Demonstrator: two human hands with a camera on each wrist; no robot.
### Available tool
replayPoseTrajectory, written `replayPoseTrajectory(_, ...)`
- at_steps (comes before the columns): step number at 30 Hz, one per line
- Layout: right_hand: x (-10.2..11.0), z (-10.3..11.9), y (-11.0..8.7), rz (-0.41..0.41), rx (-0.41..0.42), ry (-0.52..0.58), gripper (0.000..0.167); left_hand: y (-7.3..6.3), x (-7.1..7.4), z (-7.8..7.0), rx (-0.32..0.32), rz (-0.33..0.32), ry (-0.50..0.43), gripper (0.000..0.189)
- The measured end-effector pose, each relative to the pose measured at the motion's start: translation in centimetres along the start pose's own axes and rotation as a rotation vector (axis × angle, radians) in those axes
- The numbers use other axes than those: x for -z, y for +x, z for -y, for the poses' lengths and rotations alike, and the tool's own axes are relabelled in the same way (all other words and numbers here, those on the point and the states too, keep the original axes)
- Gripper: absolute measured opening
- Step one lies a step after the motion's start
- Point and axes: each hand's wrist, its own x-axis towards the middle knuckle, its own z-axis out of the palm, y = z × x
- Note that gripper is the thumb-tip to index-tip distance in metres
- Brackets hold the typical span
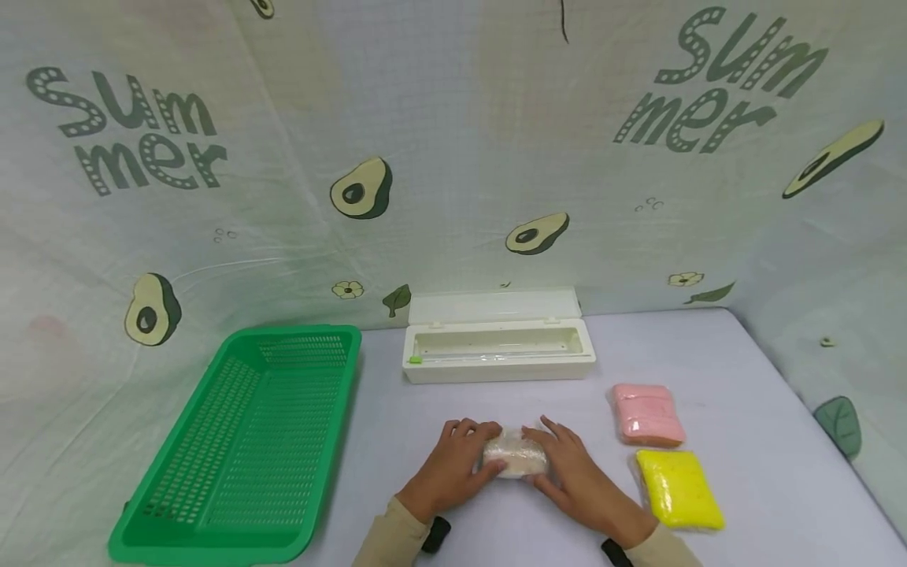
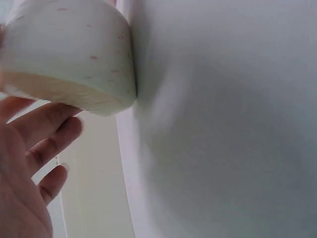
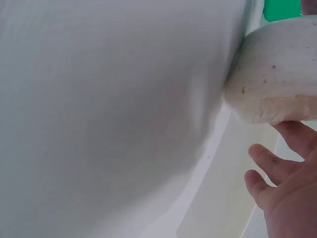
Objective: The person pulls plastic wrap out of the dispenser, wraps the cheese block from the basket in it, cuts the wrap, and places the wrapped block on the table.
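Note:
On the table in the head view, a white block wrapped in clear plastic film (image 1: 515, 453) lies between two hands. The left hand (image 1: 460, 462) grips its left end, thumb at the near side and fingers at the far side. At the opposite end the right hand (image 1: 572, 476) holds it the same way. Up close in the left wrist view, the white block (image 2: 69, 49) shows small reddish specks and a peach-toned lower band, with fingers against it. The right wrist view shows its other end (image 3: 282, 69), specked too, with a fingertip touching it.
To the left stands a green perforated basket (image 1: 265, 441). Behind the hands sits a white lidded box (image 1: 499, 370), lid raised, with a green slider, like a cling film dispenser. At right lie a pink wrapped packet (image 1: 648, 415) and a yellow one (image 1: 680, 488).

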Motion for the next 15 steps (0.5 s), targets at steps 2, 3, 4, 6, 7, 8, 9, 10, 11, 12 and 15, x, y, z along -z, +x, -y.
replayPoseTrajectory(2, 0.1, 0.3, 0.1, 0.009, -0.048, 0.027, 0.052, -0.1, 0.1, -0.1, 0.018, -0.015, -0.040, 0.056)
replayPoseTrajectory(3, 0.2, 0.4, 0.2, 0.014, -0.072, 0.038, 0.048, -0.1, 0.2, -0.2, 0.019, -0.030, -0.060, 0.057)
replayPoseTrajectory(4, 0.2, 0.5, 0.3, 0.015, -0.095, 0.050, 0.045, -0.1, 0.2, -0.2, 0.015, -0.049, -0.079, 0.057)
replayPoseTrajectory(6, 0.3, 0.6, 0.5, 0.018, -0.135, 0.070, 0.039, -0.1, 0.1, -0.3, 0.008, -0.099, -0.105, 0.053)
replayPoseTrajectory(7, 0.3, 0.7, 0.7, 0.019, -0.153, 0.081, 0.038, 0.0, 0.0, -0.3, 0.003, -0.130, -0.115, 0.048)
replayPoseTrajectory(8, 0.3, 0.7, 0.8, 0.021, -0.169, 0.098, 0.038, 0.0, -0.2, -0.4, 0.004, -0.159, -0.127, 0.044)
replayPoseTrajectory(9, 0.3, 0.6, 1.0, 0.023, -0.185, 0.116, 0.039, 0.1, -0.3, -0.5, 0.012, -0.184, -0.143, 0.041)
replayPoseTrajectory(10, 0.3, 0.6, 1.1, 0.026, -0.206, 0.136, 0.041, 0.2, -0.4, -0.6, 0.029, -0.205, -0.165, 0.039)
replayPoseTrajectory(11, 0.4, 0.6, 1.3, 0.032, -0.231, 0.154, 0.043, 0.3, -0.6, -0.7, 0.057, -0.223, -0.185, 0.039)
replayPoseTrajectory(12, 0.4, 0.6, 1.4, 0.038, -0.260, 0.168, 0.047, 0.4, -0.7, -0.9, 0.091, -0.238, -0.207, 0.039)
replayPoseTrajectory(15, 0.4, 0.8, 1.3, 0.045, -0.339, 0.183, 0.059, 0.6, -1.0, -1.3, 0.209, -0.266, -0.279, 0.048)
